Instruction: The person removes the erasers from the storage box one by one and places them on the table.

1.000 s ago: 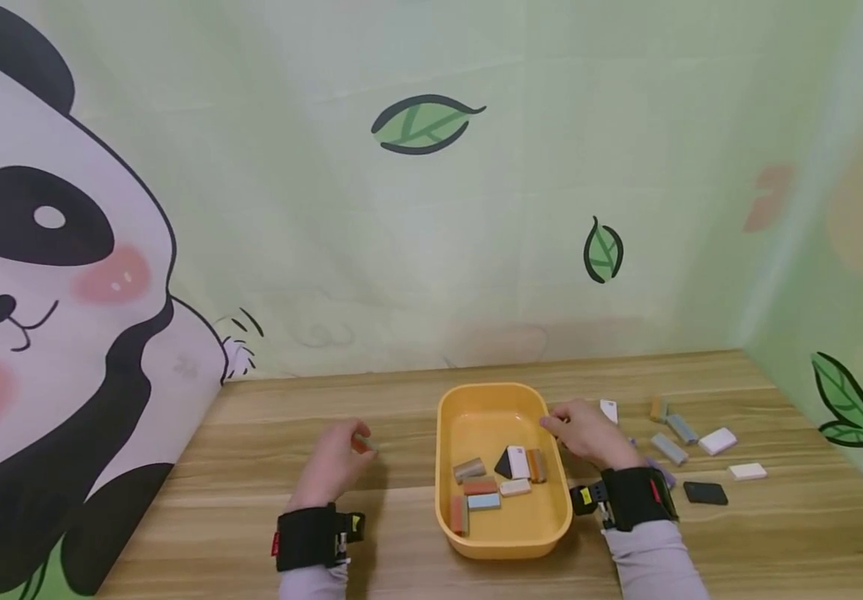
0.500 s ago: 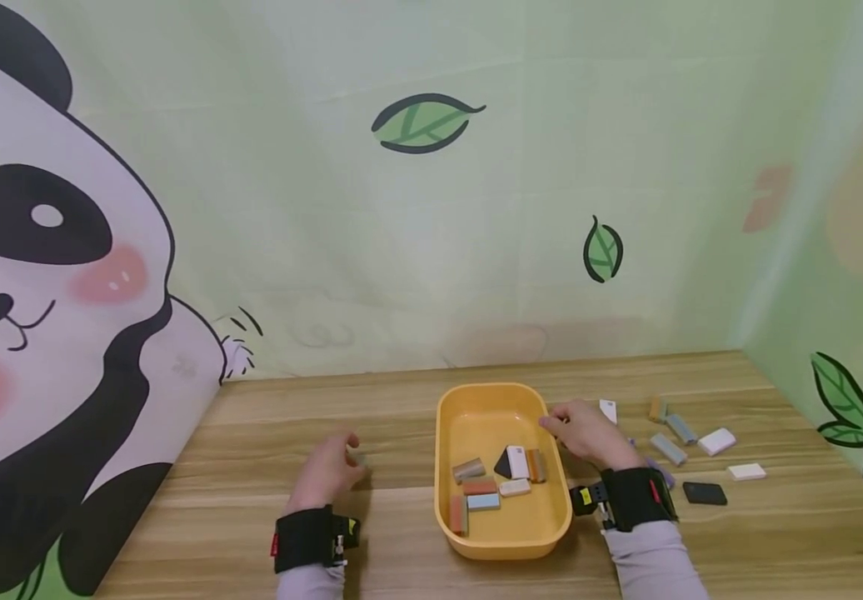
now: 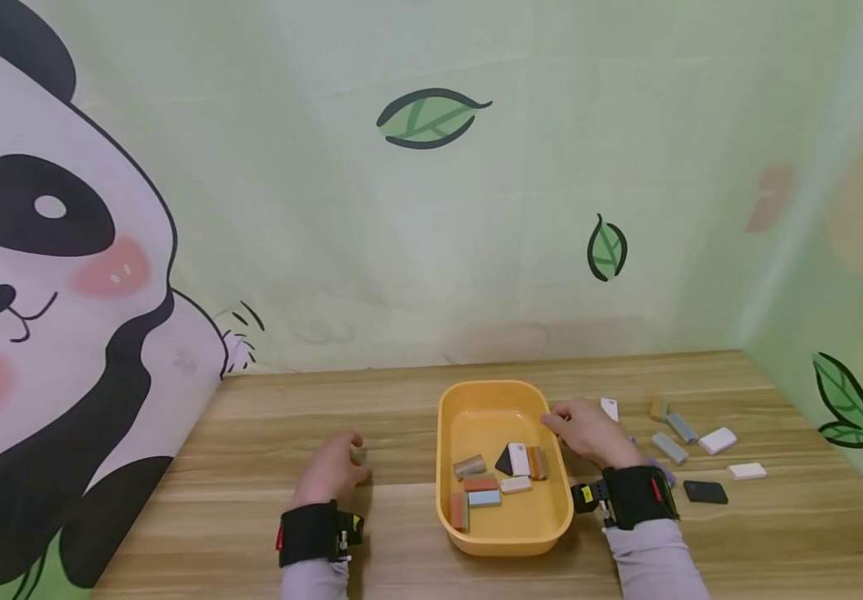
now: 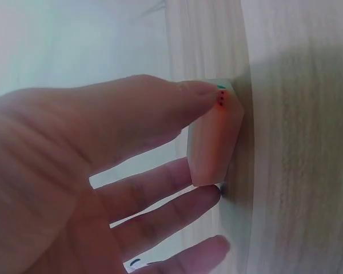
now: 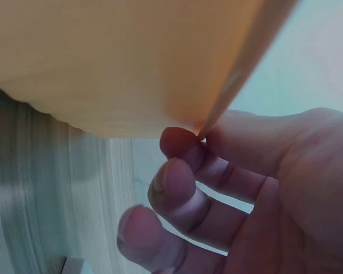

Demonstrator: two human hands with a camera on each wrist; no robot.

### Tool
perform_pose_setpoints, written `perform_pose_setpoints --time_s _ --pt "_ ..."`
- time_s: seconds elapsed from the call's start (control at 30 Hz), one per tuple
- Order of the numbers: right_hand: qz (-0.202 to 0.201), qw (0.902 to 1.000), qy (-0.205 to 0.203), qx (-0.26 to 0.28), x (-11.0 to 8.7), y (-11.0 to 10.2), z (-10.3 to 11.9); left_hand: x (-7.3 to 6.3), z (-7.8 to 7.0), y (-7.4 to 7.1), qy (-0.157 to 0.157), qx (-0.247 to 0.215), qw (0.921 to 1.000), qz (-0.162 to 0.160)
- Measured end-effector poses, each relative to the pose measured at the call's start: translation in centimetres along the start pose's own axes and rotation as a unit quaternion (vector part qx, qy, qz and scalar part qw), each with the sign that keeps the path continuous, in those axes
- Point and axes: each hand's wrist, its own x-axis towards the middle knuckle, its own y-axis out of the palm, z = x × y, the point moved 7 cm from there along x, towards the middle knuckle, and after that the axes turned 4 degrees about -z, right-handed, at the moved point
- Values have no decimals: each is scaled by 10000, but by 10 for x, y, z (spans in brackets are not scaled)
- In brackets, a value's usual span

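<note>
In the left wrist view my left hand [image 3: 330, 468] pinches a small orange-red block [image 4: 214, 142] with a green mark and dark red dots near one end. The thumb lies on its face, fingers at its far side; the block is close to the wooden tabletop. From the head view only a greenish-grey bit of it shows. My right hand [image 3: 591, 433] pinches the right rim of a yellow tray [image 3: 491, 397] between thumb and index finger, the other fingers curled outside. Inside the tray lie several small blocks, among them a light blue block [image 3: 485, 498] and a red-brown block [image 3: 481, 482].
Right of the tray several loose pieces lie on the tabletop [image 3: 401, 533], including a black block [image 3: 705, 492], a white block [image 3: 718, 441] and a grey block [image 3: 669, 448]. Behind the table hangs a pale green cloth [image 3: 326, 208] printed with a panda and leaves.
My left hand has lowered slightly and turned, so the block's red side no longer shows in the head view. The right hand and tray have stayed put.
</note>
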Motion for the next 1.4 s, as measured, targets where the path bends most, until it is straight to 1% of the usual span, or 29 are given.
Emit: perform_pose_setpoints --time_s 0.1,0.2,0.3,0.4,0.53,0.63,0.73,0.9,1.23,1.33,1.4 --pt "18 10000 22 22 0 0 -1 1 -3 1 59 60 9999 88" --pt "53 9999 54 92 0 0 -2 1 -6 2 14 167 9997 169" --pt "108 9998 104 155 1 0 -2 1 -11 0 7 279 9995 169" --pt "122 9997 174 147 2 0 -3 0 -21 -3 107 292 9994 119" --pt "119 9997 170 129 3 -1 -2 -5 -34 -10 228 273 9994 45" --pt "120 9998 131 120 3 -1 -2 -9 -43 -13 227 250 9994 51" --pt "113 9997 151 136 3 -1 -2 -12 -53 -14 361 283 9989 119" --pt "88 9998 128 147 2 0 -3 -16 -67 -13 615 285 9972 312" --pt "97 9997 156 144 2 1 -4 -22 -85 -4 642 255 9956 633" --pt "110 9997 150 125 1 0 -3 -24 -93 -1 709 272 9947 690" --pt "125 9997 147 123 1 0 -3 -25 -99 1 815 275 9938 706"
